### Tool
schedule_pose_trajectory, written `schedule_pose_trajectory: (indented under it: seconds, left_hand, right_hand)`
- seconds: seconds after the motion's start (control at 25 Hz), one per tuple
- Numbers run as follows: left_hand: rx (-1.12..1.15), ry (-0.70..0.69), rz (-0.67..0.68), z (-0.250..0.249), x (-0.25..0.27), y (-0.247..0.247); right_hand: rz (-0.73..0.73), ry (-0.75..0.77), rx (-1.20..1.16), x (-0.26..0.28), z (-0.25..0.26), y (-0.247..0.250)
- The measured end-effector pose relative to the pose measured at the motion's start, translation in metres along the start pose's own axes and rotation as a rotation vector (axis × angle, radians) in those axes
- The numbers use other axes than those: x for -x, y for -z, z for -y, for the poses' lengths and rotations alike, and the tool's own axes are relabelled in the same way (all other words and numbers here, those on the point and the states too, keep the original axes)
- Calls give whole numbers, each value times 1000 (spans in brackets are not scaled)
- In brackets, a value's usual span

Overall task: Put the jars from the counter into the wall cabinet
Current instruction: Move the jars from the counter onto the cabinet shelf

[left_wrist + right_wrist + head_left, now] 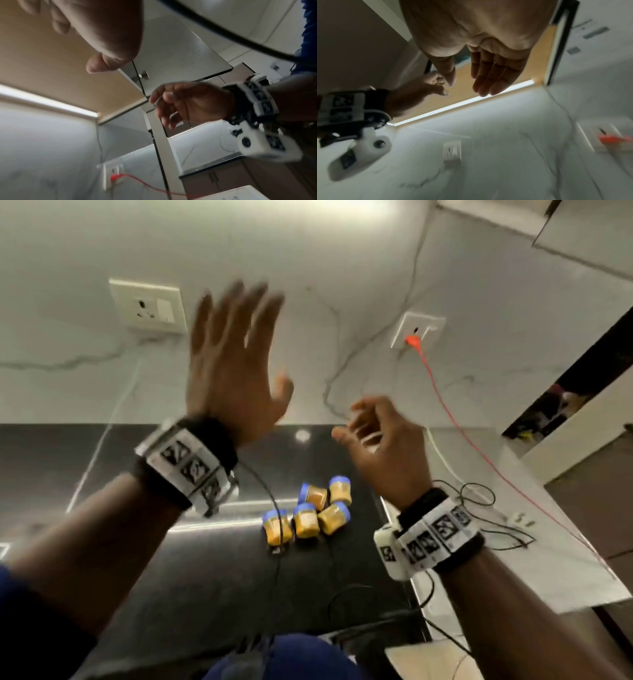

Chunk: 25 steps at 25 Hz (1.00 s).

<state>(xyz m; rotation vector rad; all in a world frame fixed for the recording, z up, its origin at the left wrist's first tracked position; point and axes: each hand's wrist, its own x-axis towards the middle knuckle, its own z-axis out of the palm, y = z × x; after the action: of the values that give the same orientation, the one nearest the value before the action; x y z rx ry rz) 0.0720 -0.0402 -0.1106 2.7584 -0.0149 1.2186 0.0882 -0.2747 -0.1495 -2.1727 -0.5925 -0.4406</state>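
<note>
Several small jars (310,515) with blue lids and yellow-brown contents lie clustered on the black counter (102,474), some of them tipped over. My left hand (236,361) is raised high in front of the marble wall, fingers straight and spread, holding nothing. My right hand (373,433) hovers above and to the right of the jars, fingers loosely curled and empty. In the left wrist view the wall cabinet's tan underside (51,60) and an open grey door (180,54) are overhead, with my right hand (185,105) below them. The right wrist view has my right hand (488,70) under the cabinet's underside (537,63).
A white wall socket (149,306) sits behind my left hand. An orange plug (412,340) with its orange cable runs down to the right. Black cables (479,501) and a white power strip (520,520) lie on the pale counter at right. A light strip (42,100) glows under the cabinet.
</note>
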Motion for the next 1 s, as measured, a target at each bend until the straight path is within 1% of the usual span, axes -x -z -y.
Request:
schedule_pose_trajectory:
  seconds: [0.04, 0.12, 0.16, 0.2, 0.24, 0.28, 0.32, 0.36, 0.4, 0.48, 0.56, 0.64, 0.76, 0.84, 0.92, 1.0]
  left_hand:
    - [47, 30, 101, -1, 32, -20]
    - [134, 160, 385, -3, 103, -62]
    - [180, 262, 552, -3, 139, -82]
    - [240, 395, 714, -2, 170, -98]
    - [304, 540, 847, 0, 195, -110]
    - [351, 682, 939, 2, 215, -121]
    - [380, 801, 992, 4, 229, -130]
    - [390, 886, 1023, 5, 238, -138]
    - [386, 944, 1029, 5, 241, -146]
    - [365, 1013, 1008, 0, 237, -159]
    - [365, 1069, 1002, -6, 230, -171]
    - [365, 1101, 1013, -14, 223, -180]
    - [366, 1125, 998, -22, 217, -187]
    - [358, 1132, 979, -26, 213, -183]
    - [355, 1131, 929, -29, 207, -171]
    - [417, 1111, 837, -32, 199, -153]
  right_hand:
    - [60, -74, 14, 17, -25, -18]
    - [180, -230, 26, 50, -71, -49]
    - [236, -330, 34, 66, -91, -60]
    - [283, -453, 43, 78, -110, -71]
    - [323, -588, 55, 87, -128, -79]
    - [366, -723, 56, 97, -145, -89]
    - [403, -839, 41, 103, -159, -97]
    - [435, -930, 21, 108, -169, -106]
    - [463, -988, -5, 110, -178, -114]
    - [486, -1051, -52, 107, -183, -129]
    - [460, -1109, -59, 98, -178, -138]
    - [422, -1162, -48, 91, -179, -145]
    - [398, -1149, -13, 88, -187, -152]
    - [395, -1161, -37, 87, -192, -151]
    - [400, -1187, -113, 88, -187, -139]
    - [383, -1181, -236, 92, -181, -123]
